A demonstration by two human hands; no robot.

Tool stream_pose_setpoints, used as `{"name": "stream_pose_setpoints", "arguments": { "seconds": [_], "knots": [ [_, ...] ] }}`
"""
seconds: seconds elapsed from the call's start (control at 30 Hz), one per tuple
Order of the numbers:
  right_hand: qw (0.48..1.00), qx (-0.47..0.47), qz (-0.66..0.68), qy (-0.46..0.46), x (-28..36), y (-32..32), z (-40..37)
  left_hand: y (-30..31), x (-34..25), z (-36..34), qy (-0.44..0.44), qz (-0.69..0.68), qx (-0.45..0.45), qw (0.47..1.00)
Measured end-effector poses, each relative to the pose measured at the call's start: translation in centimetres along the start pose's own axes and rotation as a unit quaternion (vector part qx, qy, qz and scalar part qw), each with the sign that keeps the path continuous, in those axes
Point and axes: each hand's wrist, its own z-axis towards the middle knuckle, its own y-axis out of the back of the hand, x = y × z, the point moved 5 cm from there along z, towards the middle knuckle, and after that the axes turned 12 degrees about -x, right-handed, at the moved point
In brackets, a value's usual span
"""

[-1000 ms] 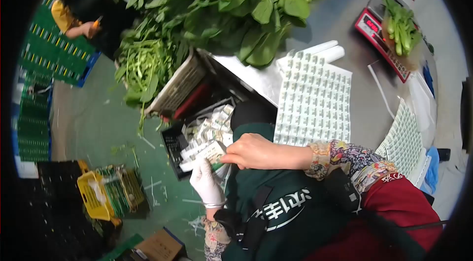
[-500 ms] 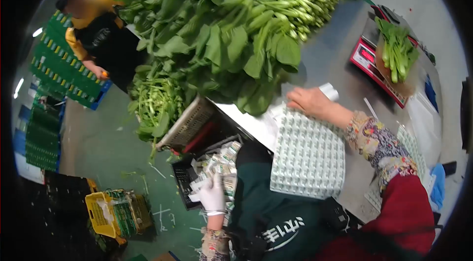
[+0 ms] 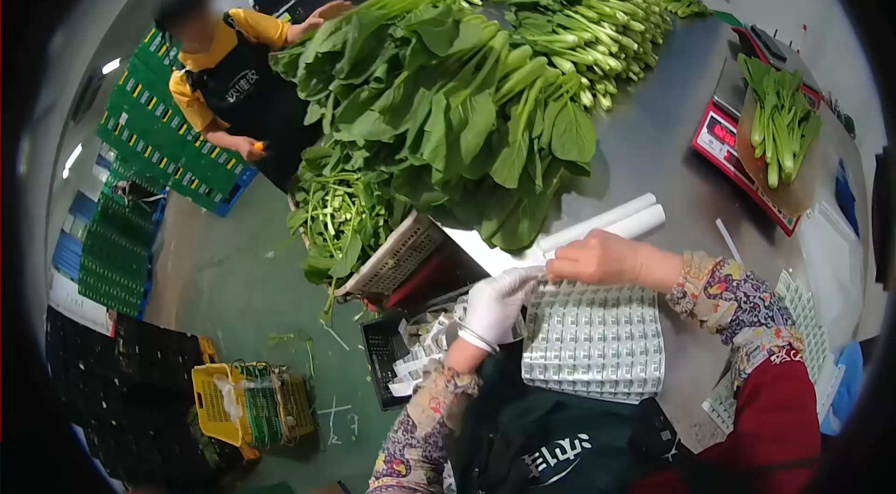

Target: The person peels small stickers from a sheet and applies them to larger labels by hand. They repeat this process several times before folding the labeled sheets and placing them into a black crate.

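Observation:
My gloved left hand (image 3: 499,307) is closed at the top left corner of a sheet of printed labels (image 3: 593,340). What it pinches is too small to name. My bare right hand (image 3: 597,259) meets it there, its fingers closed at the sheet's upper edge; what they hold is hidden. Two white rolls (image 3: 616,222) lie just beyond my right hand. Left of my left hand, a black crate (image 3: 381,354) holds many small white packets (image 3: 425,340). Beyond both hands rises a big heap of leafy greens (image 3: 439,111).
A red scale (image 3: 719,135) bearing a bunch of greens (image 3: 779,121) stands on the metal table (image 3: 644,135) at right. More label sheets (image 3: 803,317) lie near my right sleeve. A co-worker (image 3: 233,74) stands at upper left. A yellow basket (image 3: 217,405) is on the floor.
My left hand has risen from the packets in the black crate to the sheet's corner. My right hand has closed its fingers near it. The view has shifted, and the co-worker's raised arm is lower.

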Motion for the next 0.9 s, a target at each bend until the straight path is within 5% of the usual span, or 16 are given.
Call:
{"name": "stream_pose_setpoints", "arguments": {
  "seconds": [0.03, 0.1, 0.17, 0.2, 0.33, 0.43, 0.73, 0.83, 0.9],
  "knots": [
    [0.999, -0.027, -0.025, 0.008, -0.2, 0.1, -0.3, -0.3, 0.3, 0.2, 0.032, -0.089, 0.002, 0.995],
    [0.999, -0.045, -0.012, -0.005, -0.5, -0.3, -1.4, -0.5, -0.8, 0.1, 0.104, 0.028, 0.064, 0.992],
    [0.999, -0.034, -0.014, -0.009, -0.5, -0.6, -2.4, -1.4, -1.0, -0.1, 0.084, 0.041, 0.061, 0.994],
    [0.999, -0.045, -0.014, -0.013, -0.4, -0.6, -2.5, -1.5, -0.9, -0.2, 0.169, 0.01, 0.092, 0.981],
    [0.997, -0.065, -0.045, -0.004, -0.8, -0.5, -3.0, -2.4, -1.4, 0.1, 0.175, -0.218, 0.056, 0.959],
    [0.996, -0.071, -0.045, 0.006, -0.6, -0.7, -2.6, -2.5, 0.2, -0.1, 0.282, -0.263, 0.11, 0.916],
    [0.988, -0.149, -0.042, -0.004, 1.1, 2.0, -3.2, -3.3, 0.2, 0.0, 0.281, -0.261, 0.057, 0.922],
    [0.984, -0.164, -0.061, -0.039, 0.7, 2.6, -4.2, -2.9, -0.3, 0.1, 0.341, -0.308, 0.088, 0.884],
    [0.989, -0.126, -0.072, -0.037, 0.8, 2.6, -4.1, -3.5, 0.8, 0.5, 0.297, -0.316, 0.133, 0.891]
  ]
}}
